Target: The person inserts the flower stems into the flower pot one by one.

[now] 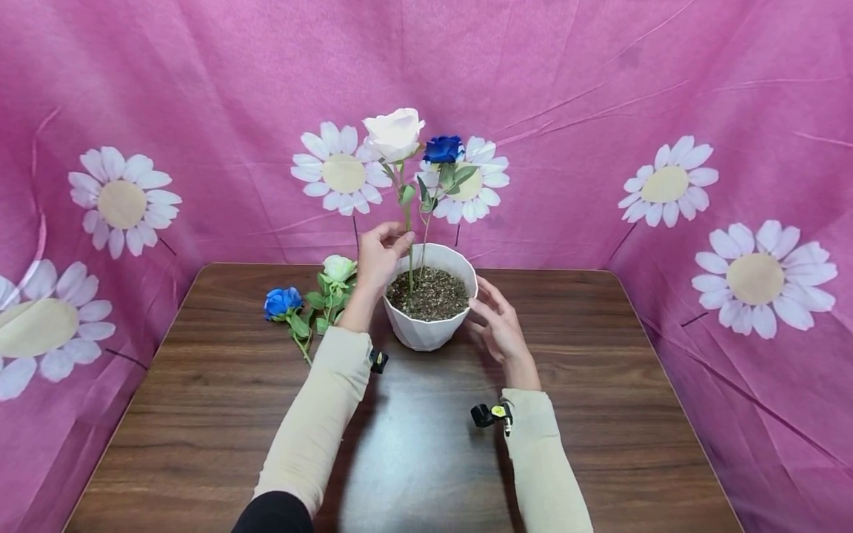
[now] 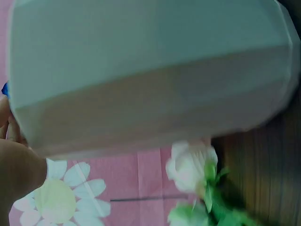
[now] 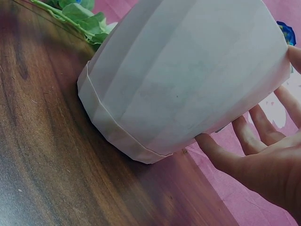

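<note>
A white faceted pot (image 1: 428,334) filled with dark soil (image 1: 436,296) stands on the table. In it, a white rose (image 1: 395,135) on a tall green stem rises beside a shorter blue rose (image 1: 443,149). My left hand (image 1: 378,259) pinches the white rose's stem above the pot's rim; in the left wrist view the pot hides most of that hand. On the pot's right side, my right hand (image 1: 501,329) touches the wall with spread, nearly straight fingers (image 3: 218,153), as the right wrist view shows.
Left of the pot, a second blue rose (image 1: 283,303) and another white rose (image 1: 339,267) with green leaves lie on the brown wooden table (image 1: 573,459). A pink cloth (image 1: 566,66) printed with large daisies hangs behind and along both sides.
</note>
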The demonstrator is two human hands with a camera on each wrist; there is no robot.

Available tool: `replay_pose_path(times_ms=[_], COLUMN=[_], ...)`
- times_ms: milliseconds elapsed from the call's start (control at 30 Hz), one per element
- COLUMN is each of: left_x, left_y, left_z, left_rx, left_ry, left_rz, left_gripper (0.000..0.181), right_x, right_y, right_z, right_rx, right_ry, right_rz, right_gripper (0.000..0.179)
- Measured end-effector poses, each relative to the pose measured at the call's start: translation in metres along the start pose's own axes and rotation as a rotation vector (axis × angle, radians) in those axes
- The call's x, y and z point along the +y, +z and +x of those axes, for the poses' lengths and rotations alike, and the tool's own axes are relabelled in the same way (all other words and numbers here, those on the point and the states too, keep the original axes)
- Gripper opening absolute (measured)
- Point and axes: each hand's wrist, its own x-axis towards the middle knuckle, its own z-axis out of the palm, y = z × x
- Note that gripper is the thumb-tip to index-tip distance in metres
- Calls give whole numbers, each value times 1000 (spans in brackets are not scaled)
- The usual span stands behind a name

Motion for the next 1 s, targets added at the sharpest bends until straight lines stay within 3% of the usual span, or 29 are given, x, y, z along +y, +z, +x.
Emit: replay_pose_path(times_ms=[167,333,467,700,867,1000], left_x=[-6,-7,-10,-17,-22,-22], left_y=[0,2,2,4,3,-1], left_z=[-1,-1,-1,1,2,2], left_rx=[26,19,-5,7,33,49], left_ry=[115,215,265,361,368,371], left_rz=[228,347,357,323,289,319], left_gripper=[18,17,16,12,14,15], right_x=[-1,0,1,3,3,3], right_y=[0,0,-1,-3,-3,0], right_z=[-1,0,1,2,2,1], right_rx=[0,6,2,-1,-4,-6], right_ry=[-3,-8,-4,-13,-11,-7], right_rz=[-4,-3,-3,-30,-19,-4], right_gripper=[57,57,57,56,56,56])
